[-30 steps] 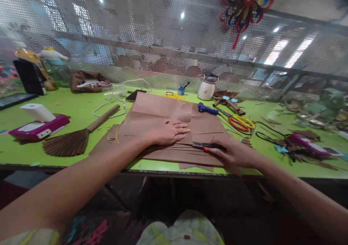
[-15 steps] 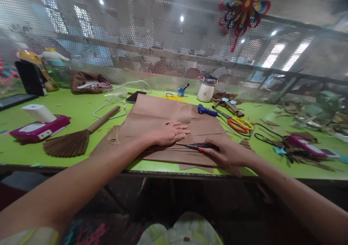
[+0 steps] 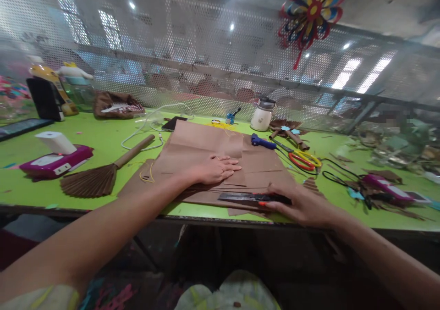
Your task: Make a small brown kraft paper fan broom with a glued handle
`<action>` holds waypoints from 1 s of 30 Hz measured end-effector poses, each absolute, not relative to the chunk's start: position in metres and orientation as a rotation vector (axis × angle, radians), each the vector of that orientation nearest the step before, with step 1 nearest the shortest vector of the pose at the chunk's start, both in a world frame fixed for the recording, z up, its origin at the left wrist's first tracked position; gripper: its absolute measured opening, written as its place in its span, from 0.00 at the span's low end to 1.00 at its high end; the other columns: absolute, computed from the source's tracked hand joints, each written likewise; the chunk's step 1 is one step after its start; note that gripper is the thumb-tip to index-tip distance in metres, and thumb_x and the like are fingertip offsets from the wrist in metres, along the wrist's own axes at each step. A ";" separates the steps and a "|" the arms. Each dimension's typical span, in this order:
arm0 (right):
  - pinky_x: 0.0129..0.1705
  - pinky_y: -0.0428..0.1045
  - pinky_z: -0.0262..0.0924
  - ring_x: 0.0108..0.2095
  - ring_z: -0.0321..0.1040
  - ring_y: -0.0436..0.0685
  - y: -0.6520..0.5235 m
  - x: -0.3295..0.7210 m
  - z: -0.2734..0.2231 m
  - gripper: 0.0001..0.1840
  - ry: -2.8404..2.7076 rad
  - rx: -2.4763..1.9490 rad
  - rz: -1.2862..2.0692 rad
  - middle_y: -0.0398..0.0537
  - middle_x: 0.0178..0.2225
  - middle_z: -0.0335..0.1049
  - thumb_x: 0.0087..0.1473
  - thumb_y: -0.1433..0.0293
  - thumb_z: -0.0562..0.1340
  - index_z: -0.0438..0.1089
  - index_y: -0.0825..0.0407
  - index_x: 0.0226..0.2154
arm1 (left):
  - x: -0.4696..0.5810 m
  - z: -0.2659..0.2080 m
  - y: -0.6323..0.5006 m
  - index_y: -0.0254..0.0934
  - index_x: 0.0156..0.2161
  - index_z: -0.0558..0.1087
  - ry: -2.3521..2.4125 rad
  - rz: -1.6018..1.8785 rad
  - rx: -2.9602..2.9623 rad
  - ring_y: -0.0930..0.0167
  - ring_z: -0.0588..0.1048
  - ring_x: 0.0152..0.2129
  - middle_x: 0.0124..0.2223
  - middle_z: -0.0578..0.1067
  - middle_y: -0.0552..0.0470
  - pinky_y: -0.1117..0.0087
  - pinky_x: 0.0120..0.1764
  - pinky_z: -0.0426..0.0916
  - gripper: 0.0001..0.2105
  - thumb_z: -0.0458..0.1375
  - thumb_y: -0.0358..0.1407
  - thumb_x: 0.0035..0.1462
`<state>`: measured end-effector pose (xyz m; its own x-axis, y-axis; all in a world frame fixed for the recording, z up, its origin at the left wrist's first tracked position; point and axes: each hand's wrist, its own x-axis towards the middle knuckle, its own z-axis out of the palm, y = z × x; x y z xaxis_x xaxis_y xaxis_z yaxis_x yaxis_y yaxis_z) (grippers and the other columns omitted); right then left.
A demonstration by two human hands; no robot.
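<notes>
My left hand (image 3: 217, 168) lies flat on a stack of brown paper sheets (image 3: 202, 138), its fingers stretched out together and pointing right. A fold crosses the top sheet. Several cuts and narrow strips show in the paper to the right of and below this hand. My right hand (image 3: 292, 203) is closed around the handle end of a knife (image 3: 239, 197). The dark, long blade points left and lies over the near part of the paper, close to the table's front edge. The palm hides most of the knife's handle.
Beyond the paper's right side lie a blue glue gun (image 3: 263, 142) and scissors (image 3: 304, 159) with red and yellow handles. A pleated paper fan (image 3: 91, 180), a magenta power strip (image 3: 57, 162) and a white cable (image 3: 137, 133) are on the left. A white jar (image 3: 261, 116) stands behind.
My right hand has drawn the knife toward me and slightly right, away from my left hand. More of the blade shows. My left hand stays on the paper.
</notes>
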<state>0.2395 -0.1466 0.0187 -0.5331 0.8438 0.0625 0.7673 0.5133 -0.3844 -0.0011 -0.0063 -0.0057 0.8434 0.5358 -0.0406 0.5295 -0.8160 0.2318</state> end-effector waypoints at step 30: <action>0.19 0.45 0.51 0.15 0.56 0.48 0.043 0.193 -0.011 0.11 -1.914 -1.627 0.582 0.39 0.12 0.61 0.42 0.66 0.64 0.66 0.55 0.18 | -0.010 -0.017 -0.001 0.38 0.42 0.69 0.885 0.519 2.788 0.67 0.68 0.36 0.44 0.65 0.47 0.66 0.40 0.64 0.16 0.50 0.47 0.56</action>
<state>0.1929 0.0431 -0.0110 -0.1111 0.9848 0.1331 0.7440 0.1713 -0.6459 -0.0096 -0.0008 -0.0173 0.7632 0.5849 0.2746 0.5254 -0.8091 0.2631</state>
